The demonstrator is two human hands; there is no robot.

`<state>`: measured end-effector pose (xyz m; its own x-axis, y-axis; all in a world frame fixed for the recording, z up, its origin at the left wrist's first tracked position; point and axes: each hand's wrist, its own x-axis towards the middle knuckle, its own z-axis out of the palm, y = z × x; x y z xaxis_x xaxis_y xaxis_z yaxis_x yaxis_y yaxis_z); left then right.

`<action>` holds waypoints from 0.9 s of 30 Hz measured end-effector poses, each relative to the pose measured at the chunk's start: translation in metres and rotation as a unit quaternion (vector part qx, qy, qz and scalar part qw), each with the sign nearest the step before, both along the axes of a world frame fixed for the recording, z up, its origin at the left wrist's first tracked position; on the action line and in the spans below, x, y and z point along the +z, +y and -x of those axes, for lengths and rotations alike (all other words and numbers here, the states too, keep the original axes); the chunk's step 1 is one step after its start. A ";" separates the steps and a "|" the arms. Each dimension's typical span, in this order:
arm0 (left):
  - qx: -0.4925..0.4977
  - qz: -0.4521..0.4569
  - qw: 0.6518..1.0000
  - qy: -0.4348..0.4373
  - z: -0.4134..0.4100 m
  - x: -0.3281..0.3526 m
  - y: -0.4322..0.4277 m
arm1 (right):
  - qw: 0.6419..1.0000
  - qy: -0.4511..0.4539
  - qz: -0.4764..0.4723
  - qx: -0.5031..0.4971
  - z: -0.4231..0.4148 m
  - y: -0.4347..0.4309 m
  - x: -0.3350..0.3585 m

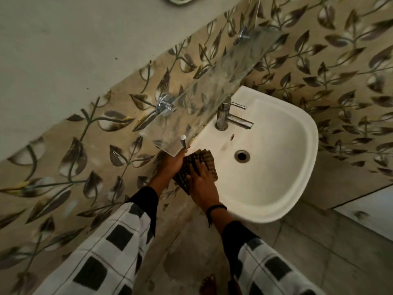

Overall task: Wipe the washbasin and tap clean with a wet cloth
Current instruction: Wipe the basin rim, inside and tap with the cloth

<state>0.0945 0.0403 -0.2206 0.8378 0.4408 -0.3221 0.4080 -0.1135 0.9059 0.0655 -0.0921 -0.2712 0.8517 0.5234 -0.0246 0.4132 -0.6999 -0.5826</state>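
The dark checked cloth lies bunched on the left rim of the white washbasin, at about 9 o'clock from the drain hole. The right hand lies flat on top of it, fingers straight and slightly spread, palm down against the fabric. The left hand comes in at 9 o'clock of the cloth and grips its outer edge; its fingers disappear behind the folds, so how far they curl cannot be told. A thin black band circles the right wrist, and both arms wear black cuffs under black-and-white checked sleeves.

The chrome tap stands on the basin's back ledge, at about 11 o'clock from the drain, its spout pointing over the bowl, well apart from both hands. A small overflow hole sits between tap and drain.

A glass shelf on chrome brackets hangs above, running towards 1 o'clock; its near corner overlaps the left hand's fingertips. Leaf-patterned tiles cover the wall around the basin.
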 end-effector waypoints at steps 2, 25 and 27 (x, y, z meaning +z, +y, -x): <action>-0.037 -0.054 0.997 0.034 0.002 0.006 0.003 | 1.000 0.012 0.022 0.007 0.008 -0.002 -0.007; -0.262 -0.472 0.836 -0.098 -0.013 -0.054 -0.002 | 0.983 0.109 0.084 -0.121 0.008 -0.033 -0.002; -0.246 -0.482 0.836 -0.096 -0.013 -0.059 -0.001 | 0.985 0.113 0.084 -0.100 0.003 -0.036 -0.002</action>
